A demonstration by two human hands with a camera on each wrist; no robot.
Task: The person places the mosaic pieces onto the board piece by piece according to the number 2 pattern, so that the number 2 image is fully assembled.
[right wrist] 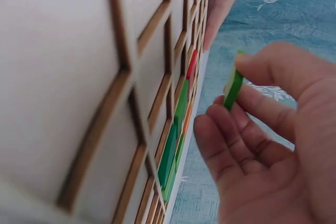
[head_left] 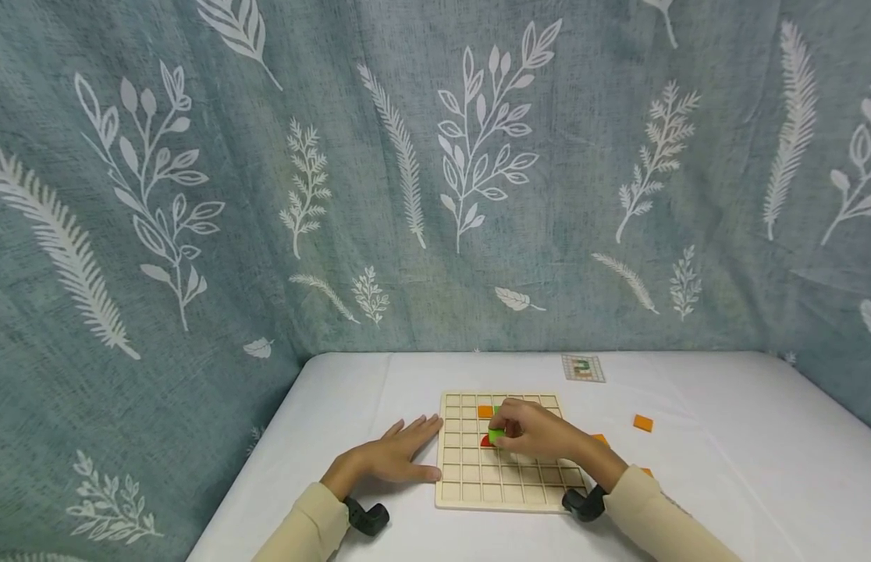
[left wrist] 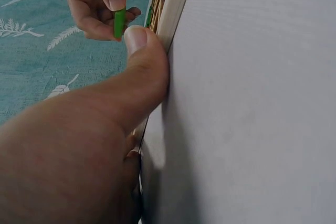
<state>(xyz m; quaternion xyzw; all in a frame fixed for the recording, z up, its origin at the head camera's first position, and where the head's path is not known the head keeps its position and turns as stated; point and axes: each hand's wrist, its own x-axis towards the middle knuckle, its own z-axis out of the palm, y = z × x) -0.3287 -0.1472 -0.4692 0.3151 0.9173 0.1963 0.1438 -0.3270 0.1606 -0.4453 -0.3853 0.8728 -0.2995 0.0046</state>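
My right hand [head_left: 537, 432] pinches a green square tile [right wrist: 233, 90] between thumb and fingers, just above the wooden grid board [head_left: 471, 497]. Spread flat on the white table, my left hand [head_left: 393, 454] has its thumb and fingertips at the board's left edge. Beside the held tile, a red piece with a curved edge [head_left: 485, 442] lies in a cell. An orange tile [head_left: 485, 411] is set in a row farther back. In the right wrist view, a dark green tile [right wrist: 168, 153] and lighter green ones sit in the grid, partly hidden in the head view.
Behind the board lies a small card with a printed grid pattern [head_left: 584, 368]. A loose orange tile [head_left: 643, 423] is to the right, and more orange pieces show around my right forearm. A leaf-patterned curtain [head_left: 421, 297] hangs behind the table.
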